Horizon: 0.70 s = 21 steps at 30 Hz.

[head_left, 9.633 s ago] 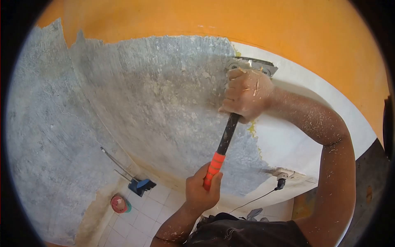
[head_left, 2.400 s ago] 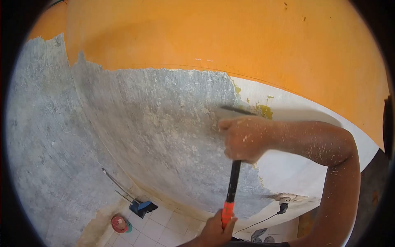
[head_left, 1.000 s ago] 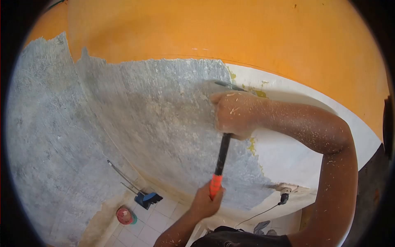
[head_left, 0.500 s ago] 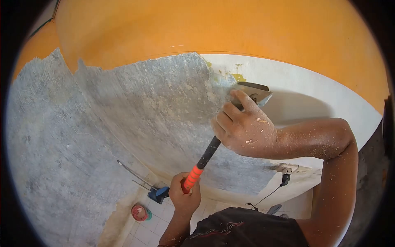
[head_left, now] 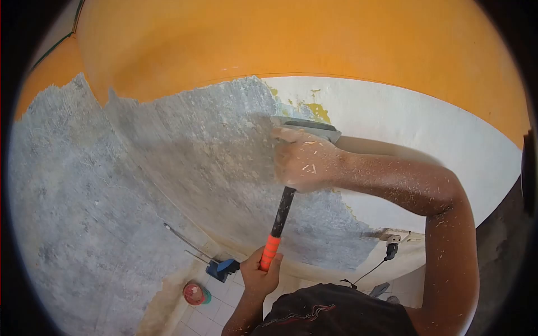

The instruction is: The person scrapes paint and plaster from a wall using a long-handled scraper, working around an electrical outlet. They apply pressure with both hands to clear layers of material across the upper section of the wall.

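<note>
My right hand, dusted with pale flakes, is wrapped around the upper part of a long-handled scraper, just below its wide head. My left hand grips the orange sleeve at the lower end of the same handle. The scraper's head lies at the wall, where bare grey plaster meets white paint. Small yellow patches show just above the blade. The fingers of my right hand are slightly blurred, and its palm side is hidden.
An orange-painted band runs above the white paint. Low on the wall, a black plug sits in a socket, its cord hanging. A blue dustpan and a red bucket stand on the tiled floor by the corner.
My right hand and the scraper's head have shifted left along the wall. The handle stands more upright, and my left hand has moved slightly right and down.
</note>
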Each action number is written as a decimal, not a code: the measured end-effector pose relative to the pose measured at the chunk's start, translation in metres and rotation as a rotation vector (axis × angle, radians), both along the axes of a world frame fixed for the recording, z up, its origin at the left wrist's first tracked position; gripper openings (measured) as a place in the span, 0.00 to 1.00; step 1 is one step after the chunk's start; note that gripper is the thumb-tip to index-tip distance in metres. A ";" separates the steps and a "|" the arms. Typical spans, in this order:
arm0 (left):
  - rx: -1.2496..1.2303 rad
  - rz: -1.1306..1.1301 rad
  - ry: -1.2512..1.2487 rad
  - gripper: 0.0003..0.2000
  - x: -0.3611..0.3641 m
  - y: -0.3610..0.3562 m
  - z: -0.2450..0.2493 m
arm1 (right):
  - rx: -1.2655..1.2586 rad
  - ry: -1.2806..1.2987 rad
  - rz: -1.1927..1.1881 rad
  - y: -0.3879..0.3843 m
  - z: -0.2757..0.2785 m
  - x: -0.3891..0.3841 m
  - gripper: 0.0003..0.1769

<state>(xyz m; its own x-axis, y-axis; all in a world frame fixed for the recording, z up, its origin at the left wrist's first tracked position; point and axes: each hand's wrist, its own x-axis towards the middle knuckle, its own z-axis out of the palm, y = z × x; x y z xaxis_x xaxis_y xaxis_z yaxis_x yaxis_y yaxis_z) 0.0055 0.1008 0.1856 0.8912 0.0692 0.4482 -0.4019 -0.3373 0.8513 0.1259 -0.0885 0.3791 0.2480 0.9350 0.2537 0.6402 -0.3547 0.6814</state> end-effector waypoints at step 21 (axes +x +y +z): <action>-0.378 -0.189 0.324 0.16 0.011 0.012 0.023 | 0.304 0.143 -0.044 0.014 -0.007 0.008 0.03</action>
<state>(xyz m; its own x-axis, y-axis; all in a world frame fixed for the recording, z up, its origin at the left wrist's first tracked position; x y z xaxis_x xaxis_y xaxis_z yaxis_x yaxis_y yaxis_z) 0.0169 0.1125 0.2082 0.9925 -0.0028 0.1223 -0.1218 0.0704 0.9900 0.1336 -0.0744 0.3717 0.3394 0.8096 0.4789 0.7014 -0.5570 0.4446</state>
